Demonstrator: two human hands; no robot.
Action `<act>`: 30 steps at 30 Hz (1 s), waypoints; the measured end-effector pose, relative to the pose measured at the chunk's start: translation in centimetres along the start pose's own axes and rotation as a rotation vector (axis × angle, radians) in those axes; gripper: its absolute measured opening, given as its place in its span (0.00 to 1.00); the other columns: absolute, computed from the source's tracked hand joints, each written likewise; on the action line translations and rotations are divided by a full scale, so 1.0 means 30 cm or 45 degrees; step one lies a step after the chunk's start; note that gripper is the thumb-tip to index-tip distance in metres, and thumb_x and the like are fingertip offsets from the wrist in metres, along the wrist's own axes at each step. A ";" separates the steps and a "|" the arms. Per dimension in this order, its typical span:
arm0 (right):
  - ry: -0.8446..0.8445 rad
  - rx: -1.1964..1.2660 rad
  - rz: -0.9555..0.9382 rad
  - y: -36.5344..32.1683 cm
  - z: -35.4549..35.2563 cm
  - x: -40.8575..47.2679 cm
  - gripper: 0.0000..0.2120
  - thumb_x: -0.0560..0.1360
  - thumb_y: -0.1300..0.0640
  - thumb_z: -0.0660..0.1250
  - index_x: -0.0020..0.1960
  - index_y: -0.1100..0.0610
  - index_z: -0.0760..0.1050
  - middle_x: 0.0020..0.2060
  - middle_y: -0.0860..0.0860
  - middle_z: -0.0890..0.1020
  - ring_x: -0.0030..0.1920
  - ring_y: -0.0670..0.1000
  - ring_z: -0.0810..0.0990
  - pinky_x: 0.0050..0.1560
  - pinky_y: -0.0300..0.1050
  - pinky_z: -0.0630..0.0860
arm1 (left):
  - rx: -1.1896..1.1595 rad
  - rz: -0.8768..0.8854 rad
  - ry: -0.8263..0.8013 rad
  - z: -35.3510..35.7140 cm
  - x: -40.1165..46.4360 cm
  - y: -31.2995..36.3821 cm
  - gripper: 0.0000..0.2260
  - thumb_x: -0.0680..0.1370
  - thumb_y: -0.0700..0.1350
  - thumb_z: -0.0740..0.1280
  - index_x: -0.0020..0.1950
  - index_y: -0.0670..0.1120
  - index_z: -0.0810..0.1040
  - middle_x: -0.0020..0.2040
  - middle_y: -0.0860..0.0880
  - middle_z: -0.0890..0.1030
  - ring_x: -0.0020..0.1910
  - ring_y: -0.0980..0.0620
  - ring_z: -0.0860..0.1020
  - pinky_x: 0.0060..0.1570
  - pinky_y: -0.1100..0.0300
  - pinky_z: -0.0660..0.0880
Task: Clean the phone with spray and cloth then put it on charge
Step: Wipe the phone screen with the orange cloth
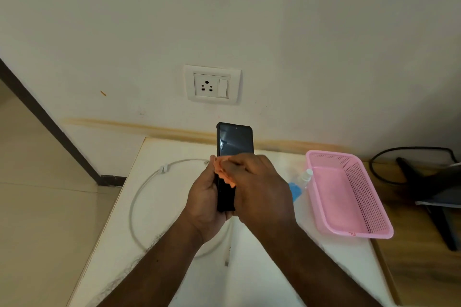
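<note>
A black phone in a dark case stands upright above the white table, screen toward me. My left hand grips its lower half from the left. My right hand presses an orange cloth against the middle of the screen; most of the cloth is hidden under the fingers. A clear spray bottle with a blue label lies on the table just right of my right hand, partly hidden by it. A white charging cable loops on the table to the left, its plug end lying below my wrists.
A white wall socket with a switch is on the wall above the phone. A pink plastic basket sits at the table's right. Beyond it, a wooden surface holds a black stand and a black cable. The floor drops away at the left.
</note>
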State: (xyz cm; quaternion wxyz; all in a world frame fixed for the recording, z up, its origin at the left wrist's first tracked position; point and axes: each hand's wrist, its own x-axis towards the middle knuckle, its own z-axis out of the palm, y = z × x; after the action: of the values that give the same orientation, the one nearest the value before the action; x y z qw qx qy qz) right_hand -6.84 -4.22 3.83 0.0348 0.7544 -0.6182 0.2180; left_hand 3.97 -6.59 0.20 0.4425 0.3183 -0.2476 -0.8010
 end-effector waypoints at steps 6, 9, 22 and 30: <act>0.039 0.047 0.088 0.048 -0.046 0.159 0.19 0.71 0.62 0.69 0.61 0.51 0.79 0.56 0.49 0.81 0.55 0.53 0.77 0.50 0.45 0.77 | 0.030 -0.012 -0.116 0.005 -0.004 0.001 0.26 0.79 0.64 0.54 0.58 0.51 0.84 0.51 0.41 0.85 0.42 0.38 0.83 0.30 0.52 0.77; 0.019 0.041 0.075 0.052 -0.041 0.171 0.18 0.73 0.62 0.67 0.62 0.52 0.79 0.56 0.50 0.81 0.54 0.53 0.77 0.50 0.44 0.76 | 0.049 -0.021 -0.111 0.004 -0.003 0.002 0.26 0.79 0.65 0.55 0.60 0.50 0.83 0.53 0.40 0.84 0.45 0.36 0.82 0.30 0.52 0.77; -0.150 0.051 -0.075 -0.027 -0.038 -0.064 0.24 0.63 0.59 0.80 0.58 0.49 0.81 0.52 0.48 0.83 0.52 0.51 0.81 0.45 0.46 0.82 | -0.083 -0.036 0.086 -0.020 0.006 0.003 0.28 0.82 0.64 0.55 0.69 0.45 0.78 0.67 0.38 0.78 0.66 0.41 0.77 0.67 0.46 0.71; -0.006 0.053 0.103 -0.002 -0.067 0.124 0.17 0.72 0.59 0.71 0.61 0.49 0.80 0.54 0.48 0.81 0.53 0.52 0.78 0.50 0.48 0.79 | 0.006 0.017 -0.063 -0.005 0.008 0.000 0.26 0.81 0.63 0.53 0.58 0.49 0.84 0.48 0.41 0.84 0.37 0.41 0.81 0.30 0.54 0.75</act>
State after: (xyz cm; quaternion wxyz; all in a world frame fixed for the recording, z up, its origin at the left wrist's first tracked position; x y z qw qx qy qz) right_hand -6.82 -6.96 7.03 0.0089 0.7297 -0.6437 0.2302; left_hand 3.99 -6.82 0.03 0.4407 0.2976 -0.2625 -0.8052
